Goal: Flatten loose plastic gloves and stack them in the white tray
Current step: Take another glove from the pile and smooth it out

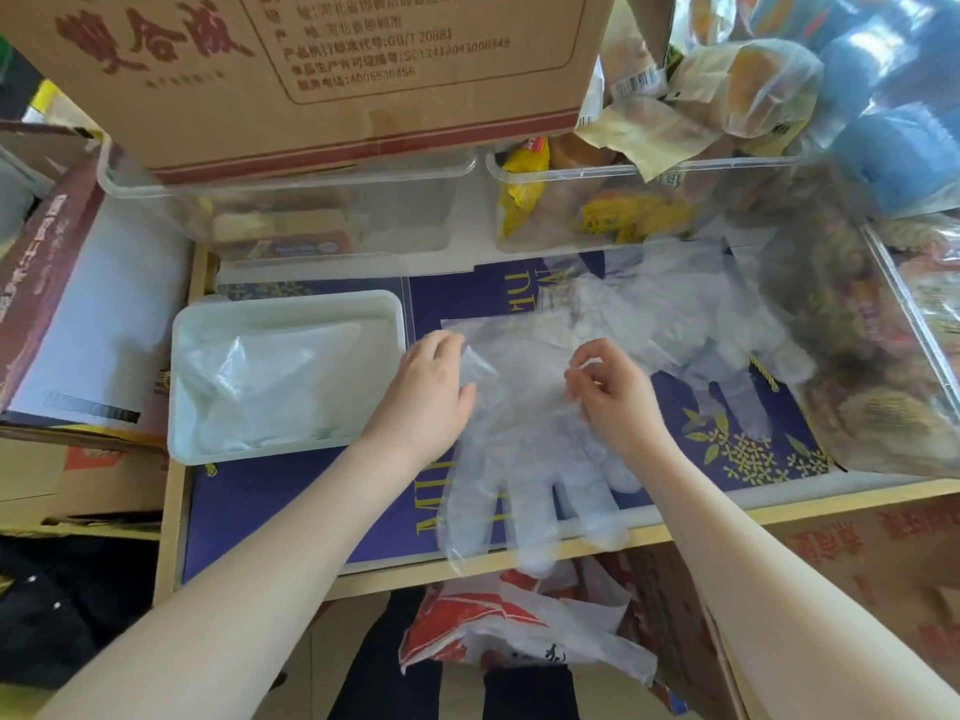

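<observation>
Both hands (434, 387) (610, 389) grip-pinch one glove (524, 433); white tray (291, 304) holds flattened gloves (270, 379).

We see the left hand (434, 389) and right hand (613, 389) pinching a clear glove (524, 459) on the blue sheet (311, 511), beside the white tray (291, 314) holding gloves.

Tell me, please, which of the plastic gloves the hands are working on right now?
The near glove, with fingers hanging over the table's front edge. The left hand and right hand both pinch its cuff. The other loose glove lies untouched, farther right.
</observation>
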A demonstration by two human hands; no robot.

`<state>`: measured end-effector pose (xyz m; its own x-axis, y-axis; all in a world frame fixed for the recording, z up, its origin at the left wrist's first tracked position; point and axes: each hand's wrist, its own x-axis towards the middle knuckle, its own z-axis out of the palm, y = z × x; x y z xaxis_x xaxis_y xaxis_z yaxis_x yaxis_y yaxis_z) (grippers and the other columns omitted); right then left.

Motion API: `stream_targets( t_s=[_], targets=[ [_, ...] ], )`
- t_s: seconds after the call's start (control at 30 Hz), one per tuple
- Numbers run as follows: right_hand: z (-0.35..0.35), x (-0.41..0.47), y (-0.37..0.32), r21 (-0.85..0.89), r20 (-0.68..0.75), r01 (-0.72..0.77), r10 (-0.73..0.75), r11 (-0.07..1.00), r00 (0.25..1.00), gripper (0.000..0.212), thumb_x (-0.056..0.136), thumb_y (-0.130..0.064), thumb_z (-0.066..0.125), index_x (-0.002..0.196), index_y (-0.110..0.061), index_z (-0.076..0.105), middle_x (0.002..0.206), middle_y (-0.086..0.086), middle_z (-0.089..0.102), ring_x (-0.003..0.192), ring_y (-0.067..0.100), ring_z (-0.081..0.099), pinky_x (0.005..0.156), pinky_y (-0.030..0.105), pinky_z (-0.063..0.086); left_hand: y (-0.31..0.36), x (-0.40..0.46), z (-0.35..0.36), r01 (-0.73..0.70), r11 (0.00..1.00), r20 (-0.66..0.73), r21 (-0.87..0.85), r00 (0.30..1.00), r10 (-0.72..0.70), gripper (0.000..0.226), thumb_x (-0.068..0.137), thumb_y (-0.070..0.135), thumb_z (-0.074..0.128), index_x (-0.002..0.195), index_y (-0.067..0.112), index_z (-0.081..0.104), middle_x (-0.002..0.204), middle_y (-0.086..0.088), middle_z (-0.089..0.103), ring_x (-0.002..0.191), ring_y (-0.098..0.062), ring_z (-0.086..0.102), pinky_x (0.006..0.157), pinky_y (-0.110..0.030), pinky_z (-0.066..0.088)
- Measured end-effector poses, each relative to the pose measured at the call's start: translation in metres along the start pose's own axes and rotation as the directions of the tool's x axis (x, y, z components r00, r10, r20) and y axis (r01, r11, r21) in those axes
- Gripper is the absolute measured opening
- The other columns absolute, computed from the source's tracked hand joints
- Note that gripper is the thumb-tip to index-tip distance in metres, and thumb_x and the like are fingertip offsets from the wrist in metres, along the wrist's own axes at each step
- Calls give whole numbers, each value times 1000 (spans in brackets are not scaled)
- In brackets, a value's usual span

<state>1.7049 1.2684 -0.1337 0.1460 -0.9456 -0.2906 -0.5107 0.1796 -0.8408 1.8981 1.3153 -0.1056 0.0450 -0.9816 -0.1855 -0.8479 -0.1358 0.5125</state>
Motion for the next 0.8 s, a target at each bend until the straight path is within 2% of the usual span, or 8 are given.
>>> stream_targets(
  t_s=[0.07,0.17,0.3,0.47,0.53,0.63,0.73,0.8],
  targets=[
    [-2,-3,2,107,-9,39,-39,993,999,23,92,-2,49,81,-22,51,70,3,62,42,4,41,42,16,32,6,9,6,83,992,31,-91,996,-80,57,93,16,49,141,-3,25,149,-17,27,139,-27,23,110,-25,13],
    [-1,-2,7,201,21,-101,99,974,995,23,90,7,41,94,-13,52,73,6,62,39,6,42,37,18,33,7,17,14,277,949,68,-154,961,-269,62,92,24,54,139,-3,24,145,-21,30,135,-31,29,106,-29,21],
    [0,5,6,117,130,-354,339,928,932,9,90,-9,48,91,-10,56,70,2,61,52,14,54,42,19,36,8,20,19,451,892,121,-32,887,-445,63,90,34,56,135,-2,28,137,-21,39,124,-36,42,96,-38,36],
    [-1,15,2,-165,78,-314,330,935,941,24,94,-31,49,81,-11,53,65,3,67,50,16,60,54,27,45,-1,30,26,578,791,157,-199,816,-557,58,85,42,62,119,-1,45,118,-16,58,103,-32,56,70,-30,38],
    [1,17,5,-196,63,-285,302,938,951,19,94,-25,46,82,-11,50,67,8,67,48,18,60,52,27,46,-5,34,26,587,762,195,-273,809,-554,44,82,44,64,92,2,56,89,-11,62,77,-25,55,56,-28,33],
    [3,18,8,-103,12,-258,260,961,965,13,94,-18,46,82,-13,50,66,12,64,49,22,58,47,25,44,-4,33,24,555,747,242,-366,832,-500,42,84,33,66,58,10,42,58,-2,41,54,-18,39,52,-28,26],
    [4,16,9,24,-40,-240,241,970,970,12,91,-11,45,84,-18,52,67,8,64,59,27,62,56,37,51,-5,31,25,476,742,210,-473,878,-429,28,86,24,64,69,2,58,62,-2,51,59,-18,48,56,-28,34],
    [4,16,13,-18,-61,-269,267,963,962,12,89,-13,46,96,-16,55,74,4,66,69,26,65,65,40,55,-7,31,27,428,752,167,-501,900,-402,29,86,26,62,84,-2,64,74,-8,61,70,-24,55,66,-33,40]
  ],
)
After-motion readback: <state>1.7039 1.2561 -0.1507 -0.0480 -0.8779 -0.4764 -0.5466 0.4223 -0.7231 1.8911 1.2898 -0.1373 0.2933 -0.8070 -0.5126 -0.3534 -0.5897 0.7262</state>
